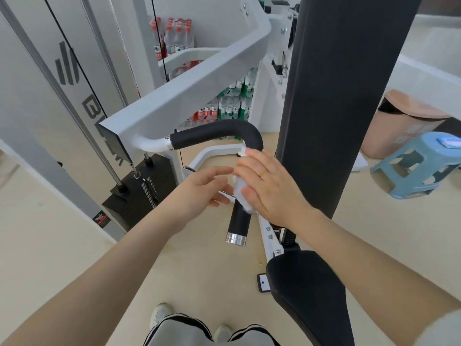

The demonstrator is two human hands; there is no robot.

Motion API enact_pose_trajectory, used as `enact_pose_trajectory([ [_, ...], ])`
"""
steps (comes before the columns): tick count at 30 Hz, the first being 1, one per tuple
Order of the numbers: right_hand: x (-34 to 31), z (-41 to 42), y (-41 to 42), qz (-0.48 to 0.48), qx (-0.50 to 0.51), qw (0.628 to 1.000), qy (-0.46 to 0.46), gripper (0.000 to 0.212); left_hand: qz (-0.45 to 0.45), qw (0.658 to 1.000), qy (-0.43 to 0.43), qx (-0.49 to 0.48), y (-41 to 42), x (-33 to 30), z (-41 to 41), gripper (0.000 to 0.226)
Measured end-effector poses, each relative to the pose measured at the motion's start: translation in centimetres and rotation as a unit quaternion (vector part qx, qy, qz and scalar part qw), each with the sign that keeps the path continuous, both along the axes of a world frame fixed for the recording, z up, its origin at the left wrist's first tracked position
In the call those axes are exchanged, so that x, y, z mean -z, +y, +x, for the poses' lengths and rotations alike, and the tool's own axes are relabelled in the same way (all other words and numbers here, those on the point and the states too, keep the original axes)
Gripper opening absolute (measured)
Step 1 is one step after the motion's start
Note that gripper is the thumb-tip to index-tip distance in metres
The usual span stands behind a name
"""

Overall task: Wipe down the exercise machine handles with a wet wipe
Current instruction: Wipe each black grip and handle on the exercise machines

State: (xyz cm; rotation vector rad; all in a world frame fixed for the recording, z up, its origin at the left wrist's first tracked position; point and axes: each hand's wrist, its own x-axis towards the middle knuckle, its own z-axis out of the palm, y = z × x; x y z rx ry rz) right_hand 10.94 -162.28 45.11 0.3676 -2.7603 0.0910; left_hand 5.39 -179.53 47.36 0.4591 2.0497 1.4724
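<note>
Right hand (pixel 268 186) flat, pressing wipe (pixel 240 193) on handle (pixel 239 216); left hand (pixel 204 188) open beside it, holding nothing; handle's free end points down toward viewer.

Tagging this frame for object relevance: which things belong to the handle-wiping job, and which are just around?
Job:
- black foam handle
- wet wipe, wrapped on the handle
- right hand, pressing the wipe
- left hand, fingers relaxed beside the handle

Just around:
- blue stool
- pink bin
- bottled water packs
- weight stack
- seat pad
</note>
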Motion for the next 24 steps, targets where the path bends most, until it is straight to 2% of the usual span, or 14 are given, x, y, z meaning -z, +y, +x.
enact_pose_trajectory([
  [2,0.2,0.4,-2.0,-0.079,0.039,0.996,-0.001,0.044,0.01,1.0,-0.002,-0.006,0.1,0.0,0.1,0.027],
  [6,1.5,1.9,-1.8,-0.059,0.0,0.998,-0.039,0.057,0.019,1.0,-0.019,-0.01,0.0,-0.2,0.4,0.025],
  [9,0.3,0.3,-1.0,-0.189,0.106,0.975,-0.043,0.058,0.01,1.0,-0.023,-0.013,0.1,-0.2,0.7,0.023],
  [13,0.5,1.7,-5.2,-0.382,0.137,0.909,-0.089,0.066,-0.007,0.999,0.028,0.03,-0.2,-0.2,1.4,0.027],
  [15,0.3,3.4,-6.9,-0.475,0.147,0.859,-0.124,0.067,-0.036,0.995,0.073,0.059,-0.3,-0.4,1.7,0.034],
  [19,-1.4,1.5,-5.3,-0.682,0.195,0.676,-0.199,0.038,-0.061,0.992,0.102,0.051,0.1,-0.9,1.5,0.038],
  [22,-1.8,1.2,-4.7,-0.687,0.207,0.661,-0.219,0.038,-0.069,0.994,0.065,0.058,0.1,-0.4,1.1,0.052],
  [24,-1.1,3.0,-5.9,-0.676,0.214,0.657,-0.256,0.028,-0.069,0.995,0.039,0.054,-0.1,0.3,1.1,0.059],
])
